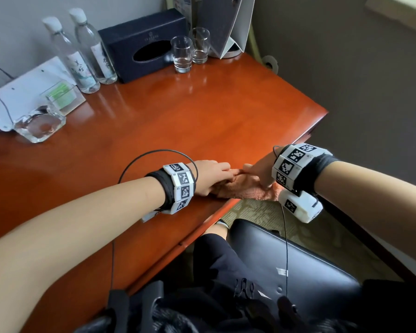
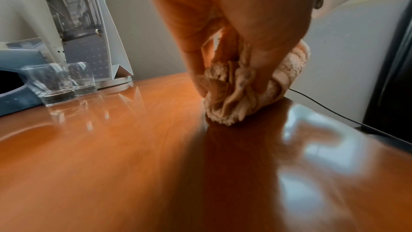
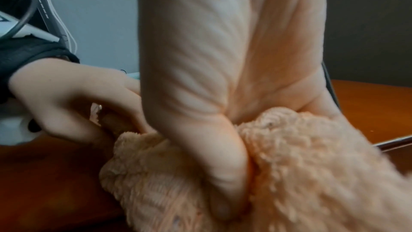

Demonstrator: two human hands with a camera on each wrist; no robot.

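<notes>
left band (image 1: 181, 188): white blocks, black square markers; on the wrist behind the fingers of the left hand (image 1: 209, 175).
black strap (image 1: 165, 191): behind left band, arm side.
left cable (image 1: 154, 152): thin, black, looped.
right band (image 1: 289, 164): same blocks, behind the fingers of the right hand (image 1: 259, 170); dark cuff (image 1: 322, 168) behind it.
white box (image 1: 300, 205): one marker, under right wrist; thin black right cable (image 1: 286, 248) below.

Glossy reddish-brown wooden tabletop (image 1: 154, 111), two clear white-capped plastic water bottles (image 1: 69, 56) at its far edge, dark navy cardboard tissue box (image 1: 144, 44) beside them, two clear drinking glasses (image 1: 182, 54), square clear glass ashtray (image 1: 40, 126) far left, black padded chair seat (image 1: 286, 255) below
</notes>
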